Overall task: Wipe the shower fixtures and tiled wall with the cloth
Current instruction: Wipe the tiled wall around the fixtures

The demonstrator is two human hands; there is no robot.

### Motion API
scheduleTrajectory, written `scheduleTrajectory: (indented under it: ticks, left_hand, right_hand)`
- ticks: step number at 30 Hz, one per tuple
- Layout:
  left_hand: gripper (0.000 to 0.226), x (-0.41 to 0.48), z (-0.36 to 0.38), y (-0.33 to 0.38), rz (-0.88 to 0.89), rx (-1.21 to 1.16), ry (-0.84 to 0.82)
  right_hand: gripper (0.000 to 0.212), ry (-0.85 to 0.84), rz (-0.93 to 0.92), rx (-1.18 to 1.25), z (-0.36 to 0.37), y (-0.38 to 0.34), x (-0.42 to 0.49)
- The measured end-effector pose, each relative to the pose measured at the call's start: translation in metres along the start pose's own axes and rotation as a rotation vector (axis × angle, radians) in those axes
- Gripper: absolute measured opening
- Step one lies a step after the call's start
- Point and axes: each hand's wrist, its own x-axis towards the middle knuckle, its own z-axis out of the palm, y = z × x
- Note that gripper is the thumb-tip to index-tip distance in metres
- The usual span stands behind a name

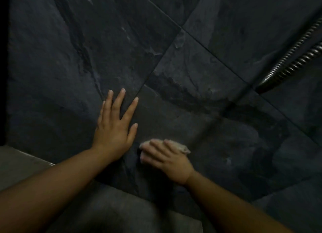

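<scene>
Dark slate tiles with thin grout lines make up the tiled wall [174,67] that fills most of the view. My left hand [115,123] lies flat against it with fingers spread and straight. Just to its right and lower, my right hand [167,157] presses a small pale cloth [181,146] onto the wall; the cloth shows only past the fingertips and is blurred. A ribbed metal shower hose [294,61] loops down at the upper right, apart from both hands.
A thin dark rod [231,102] runs diagonally across the wall from the upper right toward my right hand, blurred. A grey floor or ledge [20,164] meets the wall at the lower left. A dark vertical edge [3,67] borders the left side.
</scene>
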Motion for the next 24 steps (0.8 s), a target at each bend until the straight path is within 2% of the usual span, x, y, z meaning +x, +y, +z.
scheduleTrajectory:
  ticks: [4, 7, 8, 9, 12, 14, 16, 17, 19, 21, 24]
  left_hand:
    - [0.062, 0.001, 0.007, 0.006, 0.114, 0.033, 0.041]
    - [0.061, 0.001, 0.014, 0.016, 0.141, 0.017, 0.056]
    - [0.061, -0.001, 0.018, 0.020, 0.142, 0.008, 0.056]
    - [0.061, -0.004, 0.024, 0.026, 0.146, -0.002, 0.050]
    - [0.062, -0.013, 0.034, 0.037, 0.200, 0.009, 0.034]
    - [0.062, -0.015, 0.041, 0.044, 0.247, 0.038, 0.019]
    - [0.063, -0.017, 0.047, 0.051, 0.292, 0.051, 0.014]
    - [0.064, -0.018, 0.050, 0.055, 0.318, 0.046, 0.018]
    - [0.064, -0.019, 0.056, 0.066, 0.353, 0.044, 0.024]
    - [0.064, -0.019, 0.061, 0.075, 0.351, 0.061, 0.022]
    - [0.065, -0.020, 0.066, 0.080, 0.324, 0.079, 0.024]
  right_hand:
    - [0.054, 0.295, 0.489, 0.059, -0.043, 0.065, 0.009]
    - [0.051, 0.415, 0.781, 0.159, -0.055, 0.082, 0.014]
    - [0.051, 0.415, 0.811, 0.191, -0.050, 0.073, 0.016]
    - [0.053, 0.377, 0.770, 0.187, -0.036, 0.057, 0.013]
    - [0.061, 0.149, 0.364, 0.083, 0.010, -0.003, -0.018]
    - [0.060, 0.033, 0.137, 0.025, 0.029, -0.018, -0.048]
    - [0.056, 0.017, 0.033, -0.001, 0.034, -0.015, -0.066]
    - [0.056, 0.031, 0.045, 0.001, 0.031, -0.007, -0.071]
    - [0.067, 0.123, 0.215, 0.035, 0.018, 0.021, -0.075]
    - [0.075, 0.236, 0.459, 0.070, -0.002, 0.055, -0.078]
    - [0.062, 0.418, 0.841, 0.162, -0.021, 0.082, -0.080]
